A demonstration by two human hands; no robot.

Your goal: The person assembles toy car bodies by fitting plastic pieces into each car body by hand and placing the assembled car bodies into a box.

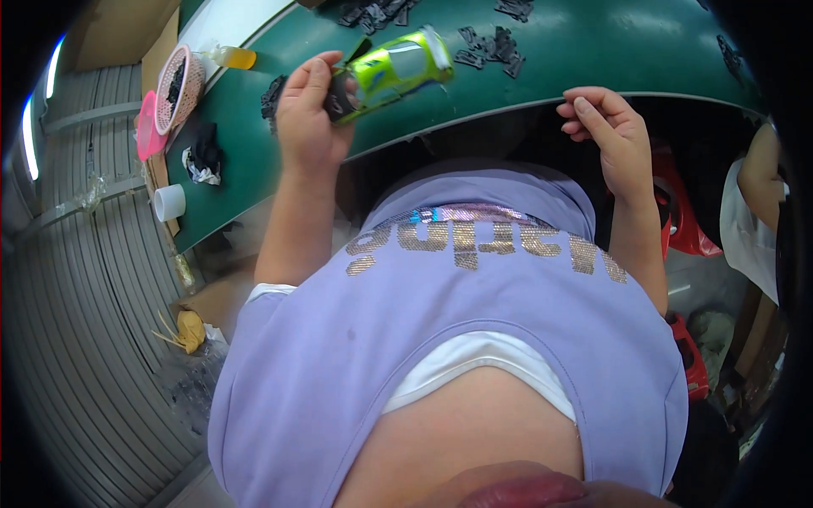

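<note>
Above the near edge of the green table (pixel 474 100), my left hand (pixel 306 114) grips a shiny lime-green toy car (pixel 398 72) by its dark end. The car is tilted, its other end pointing right and a little away from me. A small dark piece sticks up from its side near my fingers. My right hand (pixel 611 140) is raised in front of the table edge, apart from the car. Its thumb and fingers are bent together in a pinch; whether a small thing is between them cannot be made out.
Small black plastic parts (pixel 495 49) lie in groups along the table's far side. At the left are a pink basket (pixel 193 83), a bottle of yellow liquid (pixel 235 57), a dark cloth (pixel 203 148) and a white cup (pixel 169 203). Another person's arm (pixel 760 173) shows at the right.
</note>
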